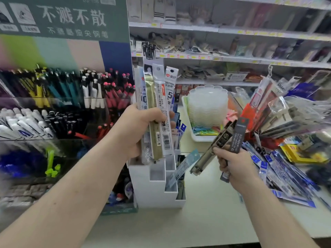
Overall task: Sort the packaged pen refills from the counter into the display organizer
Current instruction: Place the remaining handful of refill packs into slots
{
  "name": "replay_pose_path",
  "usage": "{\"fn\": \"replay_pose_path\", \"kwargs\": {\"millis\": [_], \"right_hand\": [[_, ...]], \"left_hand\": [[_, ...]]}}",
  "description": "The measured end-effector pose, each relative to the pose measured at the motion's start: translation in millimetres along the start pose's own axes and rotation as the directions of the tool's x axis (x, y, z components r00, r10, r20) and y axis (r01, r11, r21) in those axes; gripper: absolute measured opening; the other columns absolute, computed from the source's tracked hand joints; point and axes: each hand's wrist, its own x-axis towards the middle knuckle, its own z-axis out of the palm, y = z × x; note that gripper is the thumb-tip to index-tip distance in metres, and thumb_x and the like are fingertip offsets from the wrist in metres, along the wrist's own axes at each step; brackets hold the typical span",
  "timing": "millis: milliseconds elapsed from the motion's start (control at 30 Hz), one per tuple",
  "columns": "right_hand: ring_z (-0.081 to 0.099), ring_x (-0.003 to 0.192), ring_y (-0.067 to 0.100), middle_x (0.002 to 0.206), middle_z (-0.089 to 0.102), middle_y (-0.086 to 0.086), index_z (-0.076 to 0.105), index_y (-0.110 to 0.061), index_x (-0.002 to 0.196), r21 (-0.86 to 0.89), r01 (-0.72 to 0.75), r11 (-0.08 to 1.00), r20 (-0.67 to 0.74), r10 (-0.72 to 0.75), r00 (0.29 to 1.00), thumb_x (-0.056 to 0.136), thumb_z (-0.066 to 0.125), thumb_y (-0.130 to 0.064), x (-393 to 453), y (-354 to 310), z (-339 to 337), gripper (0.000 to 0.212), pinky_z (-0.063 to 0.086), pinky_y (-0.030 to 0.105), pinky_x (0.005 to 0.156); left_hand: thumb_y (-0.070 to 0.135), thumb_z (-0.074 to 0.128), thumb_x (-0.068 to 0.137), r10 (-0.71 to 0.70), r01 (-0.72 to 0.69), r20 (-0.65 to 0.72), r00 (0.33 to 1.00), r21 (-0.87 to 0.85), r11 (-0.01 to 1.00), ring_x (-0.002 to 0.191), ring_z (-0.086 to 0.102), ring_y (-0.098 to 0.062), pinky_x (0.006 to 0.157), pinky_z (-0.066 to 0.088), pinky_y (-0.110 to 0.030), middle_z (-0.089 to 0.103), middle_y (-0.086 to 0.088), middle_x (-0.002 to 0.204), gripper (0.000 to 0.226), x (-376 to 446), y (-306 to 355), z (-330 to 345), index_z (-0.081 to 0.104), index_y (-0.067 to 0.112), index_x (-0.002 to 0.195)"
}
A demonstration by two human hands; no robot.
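Left hand [138, 129] grips an upright bundle of packaged refills [157, 111] directly above the white stepped organizer [155, 192] on the worktop [206, 221]. Right hand [234, 163], right of the organizer, pinches two dark refill packs [231, 138]. More loose refill packets [284, 172] lie heaped farther right of the organizer.

A fan of long, narrow refill packs [157, 111], white, clear and one gold-toned, stands upright in the left hand [138, 131], just above the white stepped organizer [155, 187] on the desk [206, 221]. One pale blue pack [182, 169] leans tilted in an organizer slot. The right hand [234, 165] pinches two dark packs [227, 140], angled up and apart. A loose heap of blue-and-white packs [279, 176] lies spread over the desk to the right
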Motion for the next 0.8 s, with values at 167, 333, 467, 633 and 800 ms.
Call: {"fn": "replay_pose_path", "kwargs": {"millis": [167, 333, 467, 633, 800], "right_hand": [[0.026, 0.045, 0.015, 0.056, 0.039, 0.008, 0.053, -0.015, 0.060, -0.154, -0.099, 0.983, 0.129, 0.119, 0.984, 0.082, 0.072, 0.001, 8, 37, 25, 0.034, 0.019, 0.024, 0.046], [0.024, 0.038, 0.011, 0.041, 0.035, -0.009, 0.063, -0.009, 0.070, -0.434, -0.129, 0.892, 0.194, 0.232, 0.953, 0.081, 0.074, -0.006, 6, 62, 37, 0.016, 0.018, 0.018, 0.041], [0.030, 0.044, 0.011, 0.048, 0.036, -0.009, 0.057, -0.012, 0.068, -0.534, -0.023, 0.845, 0.275, 0.199, 0.941, 0.079, 0.074, -0.004, 4, 80, 40, 0.022, 0.024, 0.019, 0.042], [0.031, 0.047, 0.011, 0.053, 0.040, -0.007, 0.051, -0.016, 0.063, -0.603, 0.055, 0.796, 0.335, 0.190, 0.923, 0.078, 0.075, -0.007, 5, 92, 39, 0.030, 0.025, 0.022, 0.045], [0.036, 0.047, 0.011, 0.055, 0.044, -0.006, 0.064, -0.011, 0.074, -0.545, 0.036, 0.838, 0.284, 0.143, 0.948, 0.076, 0.079, -0.024, 7, 71, 28, 0.020, 0.028, 0.023, 0.047]], "left_hand": [[-0.008, 0.045, 0.088, -0.032, 0.032, -0.009, 0.999, -0.076, 0.997, 0.077, 0.073, -0.023, 0.059, 0.059, -0.037, 0.072, -0.012, 0.090, 0.036, 1, 1, 0, 0.057, -0.003, 0.121], [-0.008, 0.045, 0.088, -0.043, 0.041, -0.020, 0.999, -0.097, 0.994, 0.074, 0.072, -0.022, 0.058, 0.058, -0.034, 0.071, -0.013, 0.088, 0.039, -2, 1, -2, 0.057, -0.006, 0.125], [-0.008, 0.046, 0.088, -0.044, 0.041, -0.029, 0.999, -0.099, 0.994, 0.075, 0.072, -0.023, 0.059, 0.059, -0.036, 0.071, -0.013, 0.089, 0.038, -3, 1, -1, 0.057, -0.006, 0.123], [-0.009, 0.045, 0.088, -0.031, 0.029, -0.019, 0.999, -0.131, 0.991, 0.073, 0.072, -0.022, 0.058, 0.058, -0.036, 0.070, -0.012, 0.087, 0.038, -3, 3, 3, 0.055, -0.007, 0.124], [-0.010, 0.044, 0.088, -0.027, 0.024, -0.016, 1.000, -0.153, 0.988, 0.072, 0.072, -0.022, 0.056, 0.058, -0.037, 0.071, -0.011, 0.083, 0.039, -2, 5, 7, 0.053, -0.006, 0.126]]}}
